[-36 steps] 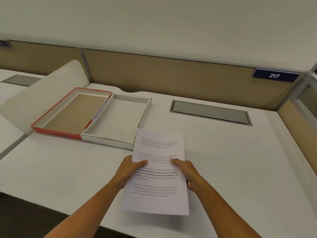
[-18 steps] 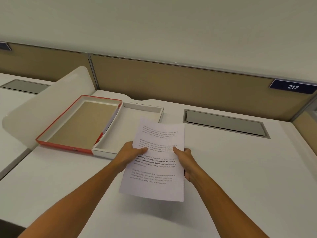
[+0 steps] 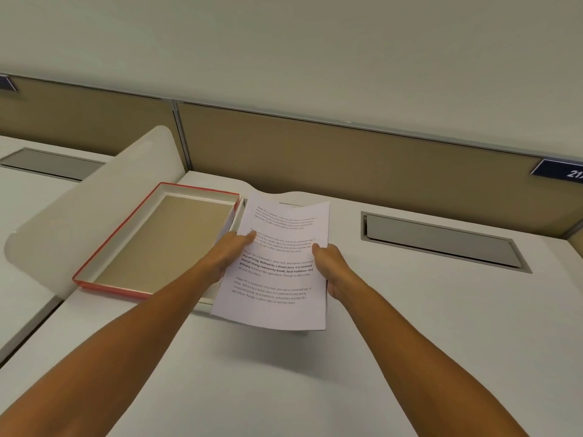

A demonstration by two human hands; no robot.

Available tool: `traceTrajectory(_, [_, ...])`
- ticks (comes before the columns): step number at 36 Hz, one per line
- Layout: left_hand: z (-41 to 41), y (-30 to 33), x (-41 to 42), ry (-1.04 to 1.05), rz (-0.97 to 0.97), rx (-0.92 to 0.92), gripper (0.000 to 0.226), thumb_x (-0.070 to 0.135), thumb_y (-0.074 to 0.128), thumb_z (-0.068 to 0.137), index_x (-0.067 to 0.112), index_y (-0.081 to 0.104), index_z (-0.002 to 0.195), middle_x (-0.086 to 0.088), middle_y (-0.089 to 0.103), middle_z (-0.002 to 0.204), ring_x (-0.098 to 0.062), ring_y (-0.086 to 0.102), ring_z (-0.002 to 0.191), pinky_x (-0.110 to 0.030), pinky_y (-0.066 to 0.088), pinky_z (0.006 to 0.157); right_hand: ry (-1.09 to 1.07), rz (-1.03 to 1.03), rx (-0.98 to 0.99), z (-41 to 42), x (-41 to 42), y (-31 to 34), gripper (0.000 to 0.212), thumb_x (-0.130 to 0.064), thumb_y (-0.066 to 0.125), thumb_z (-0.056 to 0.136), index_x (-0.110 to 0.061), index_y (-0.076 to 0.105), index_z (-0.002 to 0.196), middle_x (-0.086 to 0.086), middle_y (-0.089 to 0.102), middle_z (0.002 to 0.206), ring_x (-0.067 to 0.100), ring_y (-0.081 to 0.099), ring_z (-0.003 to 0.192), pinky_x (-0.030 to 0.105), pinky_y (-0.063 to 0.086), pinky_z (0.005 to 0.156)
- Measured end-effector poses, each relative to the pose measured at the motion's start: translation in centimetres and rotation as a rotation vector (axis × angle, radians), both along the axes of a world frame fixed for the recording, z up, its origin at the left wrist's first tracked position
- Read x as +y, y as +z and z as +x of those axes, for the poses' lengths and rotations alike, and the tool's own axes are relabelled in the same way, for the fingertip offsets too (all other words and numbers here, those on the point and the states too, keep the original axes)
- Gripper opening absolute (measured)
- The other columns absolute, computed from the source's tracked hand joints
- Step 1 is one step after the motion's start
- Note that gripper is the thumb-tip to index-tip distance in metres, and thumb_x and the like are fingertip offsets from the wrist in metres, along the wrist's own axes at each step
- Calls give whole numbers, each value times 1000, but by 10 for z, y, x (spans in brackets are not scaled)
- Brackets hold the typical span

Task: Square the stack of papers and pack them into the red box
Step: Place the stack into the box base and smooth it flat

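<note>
A stack of printed white papers is held up off the white desk, over the white-walled box half, which it almost wholly hides. My left hand grips the stack's left edge with the thumb on top. My right hand grips its right edge. The red-edged box half with a brown cardboard floor lies open to the left of the papers, with nothing inside. A strip of the white half's wall shows below my left forearm.
A curved white divider panel slopes beside the red box on the left. A grey cable hatch sits in the desk at right. A tan partition wall closes the back, with a blue number plate.
Both hands have lifted the paper stack off the desk and carried it forward and left, so it now hangs over the white box half.
</note>
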State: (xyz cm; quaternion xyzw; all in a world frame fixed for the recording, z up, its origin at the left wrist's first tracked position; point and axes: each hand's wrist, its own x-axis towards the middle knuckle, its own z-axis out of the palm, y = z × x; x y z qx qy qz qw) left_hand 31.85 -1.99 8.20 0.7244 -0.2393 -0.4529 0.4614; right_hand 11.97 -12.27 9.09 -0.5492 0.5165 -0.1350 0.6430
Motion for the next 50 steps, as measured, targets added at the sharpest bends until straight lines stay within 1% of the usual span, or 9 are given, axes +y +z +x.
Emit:
traceTrajectory(5, [23,7,-11,11,8,62,36,44,32,105,25,62,107,-2,79,82,-22,77,71,-34,61,56,-36,34,-2,32,-11,-3,41,-22,33,105,-9,49,141,12,67,126,30,67,110,45,57,96])
traceTrajectory(12, [53,4,-31,-48,27,78,42,41,29,106,19,53,132,-3,77,89,-18,77,67,-27,57,47,-75,95,-23,60,-27,-14,39,-11,37,101,-6,54,136,18,69,120,36,68,111,51,57,95])
traceTrajectory(19, [68,-8,-61,-62,49,57,44,40,27,106,29,35,148,-8,71,116,-23,75,82,-30,58,50,-92,130,-22,81,-40,-23,23,-13,39,103,-11,61,111,16,72,113,36,68,110,52,55,98])
traceTrajectory(23, [73,-17,-73,-57,112,44,37,42,28,106,24,52,128,-14,72,110,-31,73,93,-42,58,76,-100,151,-13,89,-48,-31,24,-16,41,104,-17,61,92,9,71,92,29,68,90,47,58,94])
traceTrajectory(29, [78,-36,-83,-43,181,58,42,43,28,106,18,62,110,-15,74,99,-28,73,84,-39,57,73,-101,178,23,96,-56,-45,24,-15,41,104,-11,64,97,15,72,104,33,68,100,48,58,94])
traceTrajectory(35, [78,-53,-89,-13,236,71,49,44,29,105,10,62,118,-15,71,92,-28,71,81,-40,57,75,-109,215,79,99,-60,-55,25,-15,41,104,-18,58,86,8,69,90,26,66,84,31,56,61])
traceTrajectory(40, [78,-60,-91,34,269,24,47,46,29,105,14,58,121,-9,72,85,-24,71,73,-31,51,54,-117,225,86,99,-65,-62,16,-14,44,103,-16,57,94,9,69,91,27,67,86,33,58,67])
traceTrajectory(46, [80,-70,-91,41,274,-52,51,45,24,104,11,51,131,-14,67,113,-31,65,103,-48,51,95,-110,208,109,102,-70,-68,15,-8,46,99,-12,56,89,11,67,105,32,65,107,48,53,99])
traceTrajectory(50, [77,-67,-93,49,273,-109,39,36,32,102,7,57,109,-12,64,104,-29,63,96,-42,49,86,-101,184,136,104,-68,-66,18,-8,47,98,-5,56,113,12,66,108,28,61,98,39,53,91])
